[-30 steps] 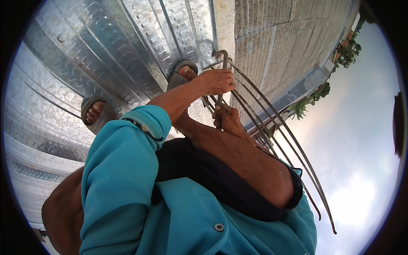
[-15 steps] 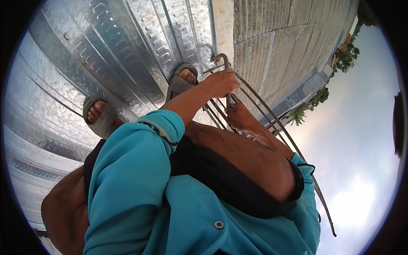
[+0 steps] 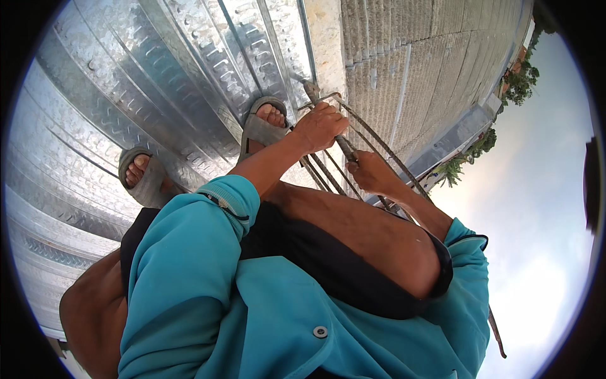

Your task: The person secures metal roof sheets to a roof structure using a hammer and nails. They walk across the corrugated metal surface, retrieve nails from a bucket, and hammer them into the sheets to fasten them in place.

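A rusty steel bar (image 3: 343, 145), thick as a tool handle, slants between my two hands. My left hand (image 3: 320, 128) is closed round its upper part, with the upper end sticking out past the knuckles. Lower down, my right hand (image 3: 372, 172) wraps the same bar, its fingers partly hidden. Just beside and beneath both hands runs a cage of reinforcing rods (image 3: 379, 142), with a thin bent stirrup (image 3: 328, 98) across its top end. My right forearm and leg hide much of the cage.
Ribbed, shiny metal decking (image 3: 158, 82) lies under my sandalled feet (image 3: 265, 126). A pale concrete edge (image 3: 325, 44) divides it from a grey corrugated surface (image 3: 404, 69) on the right. Beyond are trees (image 3: 519, 85) and open sky. One long rod end (image 3: 497, 331) projects past my right sleeve.
The bar has swung, its upper end tilting left and its hook no longer plain to see. My right hand has shifted slightly right; my left hand has moved a little left.
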Action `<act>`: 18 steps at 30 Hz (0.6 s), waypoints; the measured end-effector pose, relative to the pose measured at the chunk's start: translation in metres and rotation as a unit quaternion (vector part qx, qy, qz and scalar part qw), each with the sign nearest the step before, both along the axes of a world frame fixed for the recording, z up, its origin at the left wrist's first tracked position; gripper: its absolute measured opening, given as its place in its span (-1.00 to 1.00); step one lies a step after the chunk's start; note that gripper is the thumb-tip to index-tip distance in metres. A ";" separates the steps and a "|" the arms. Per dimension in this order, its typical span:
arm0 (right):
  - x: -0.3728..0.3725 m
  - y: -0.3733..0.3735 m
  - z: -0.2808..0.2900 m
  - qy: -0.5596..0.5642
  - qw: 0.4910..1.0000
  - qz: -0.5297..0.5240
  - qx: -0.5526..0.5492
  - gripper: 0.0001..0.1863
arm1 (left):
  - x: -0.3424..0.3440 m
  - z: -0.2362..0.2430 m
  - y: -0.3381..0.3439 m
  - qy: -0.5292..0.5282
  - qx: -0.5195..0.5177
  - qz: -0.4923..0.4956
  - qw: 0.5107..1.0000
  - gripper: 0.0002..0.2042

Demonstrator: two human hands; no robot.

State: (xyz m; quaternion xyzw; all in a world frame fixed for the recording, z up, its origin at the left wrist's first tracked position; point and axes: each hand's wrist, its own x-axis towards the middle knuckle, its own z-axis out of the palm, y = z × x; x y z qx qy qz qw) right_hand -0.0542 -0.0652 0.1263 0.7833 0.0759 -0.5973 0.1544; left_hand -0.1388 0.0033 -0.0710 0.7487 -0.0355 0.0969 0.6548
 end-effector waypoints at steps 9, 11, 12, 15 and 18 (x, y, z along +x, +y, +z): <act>-0.049 0.022 -0.026 -0.042 0.978 -0.200 -0.045 -0.60 | -0.001 -0.021 0.016 -0.022 0.036 -0.107 0.993 -0.81; -0.037 0.049 -0.011 -0.043 0.963 -0.258 -0.066 -0.60 | -0.001 -0.017 0.019 -0.010 0.009 -0.111 0.994 -0.82; -0.038 0.044 -0.013 -0.039 0.945 -0.316 -0.071 -0.61 | -0.004 -0.015 0.021 -0.010 -0.011 -0.097 0.995 -0.81; -0.043 0.055 -0.020 -0.082 0.833 -0.542 -0.070 -0.66 | -0.002 -0.014 0.029 -0.015 -0.051 -0.097 0.994 -0.81; -0.056 0.023 -0.037 -0.097 0.679 -0.727 0.008 -0.68 | -0.002 -0.018 0.030 -0.001 -0.054 -0.115 0.992 -0.79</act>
